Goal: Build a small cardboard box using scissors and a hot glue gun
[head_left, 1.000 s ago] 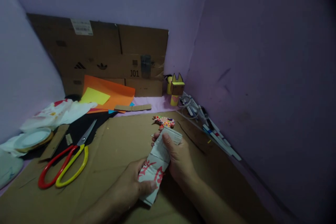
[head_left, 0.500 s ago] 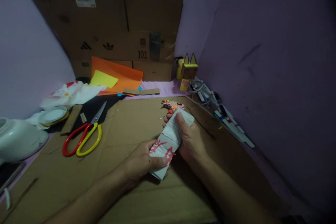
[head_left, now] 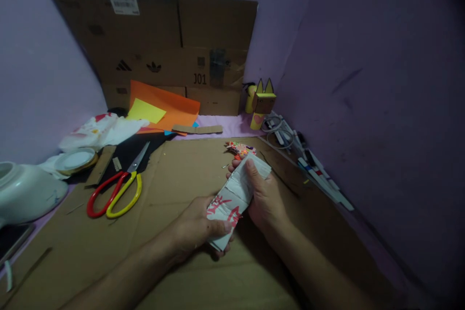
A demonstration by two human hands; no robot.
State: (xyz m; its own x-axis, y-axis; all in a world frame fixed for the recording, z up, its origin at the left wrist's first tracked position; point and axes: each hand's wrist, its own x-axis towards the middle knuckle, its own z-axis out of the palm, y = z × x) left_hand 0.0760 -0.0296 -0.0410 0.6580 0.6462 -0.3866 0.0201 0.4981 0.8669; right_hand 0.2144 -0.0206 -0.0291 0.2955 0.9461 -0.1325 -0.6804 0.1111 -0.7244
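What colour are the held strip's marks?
Red, on the whitish strip; best seen in the head view.

Left fingers (head_left: 220, 254) and right fingers (head_left: 232, 167) curled, thumbs (head_left: 255, 175) uppermost.

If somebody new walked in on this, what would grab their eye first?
Likely the white piece with red markings, front and centre, gripped by the left hand near its lower end and the right hand near its upper. The red-and-yellow-handled scissors at left probably come next, then the bright orange sheet before the cardboard panel at the back.
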